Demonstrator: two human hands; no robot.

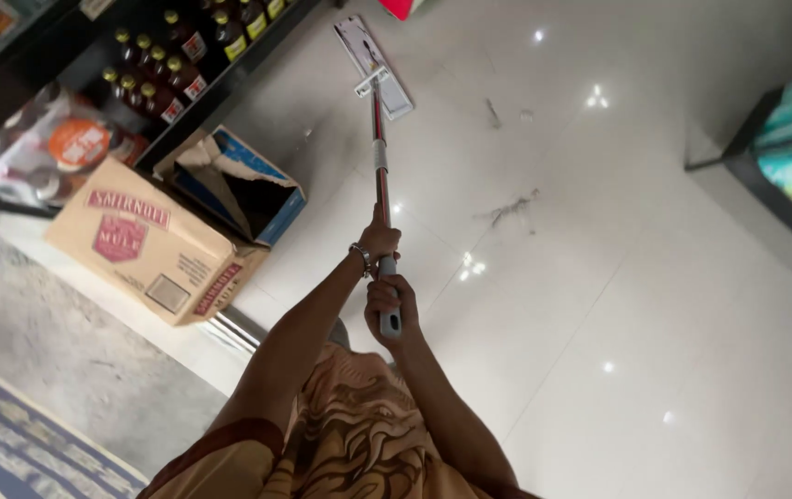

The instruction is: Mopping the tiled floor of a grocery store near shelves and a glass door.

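Both hands (385, 277) on mop (379, 139), seemingly.

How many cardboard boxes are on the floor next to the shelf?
2. A closed brown box lies left of the mop; an open blue box stands behind it, against the shelf. Others may be hidden.

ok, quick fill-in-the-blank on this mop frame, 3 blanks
1. Both hands grip the handle of a flat ____, left hand above right hand.
2. The mop head rests on the glossy white ____.
3. The closed cardboard box sits beside an open ____ box under the bottle shelf.

Missing words: mop; floor; blue
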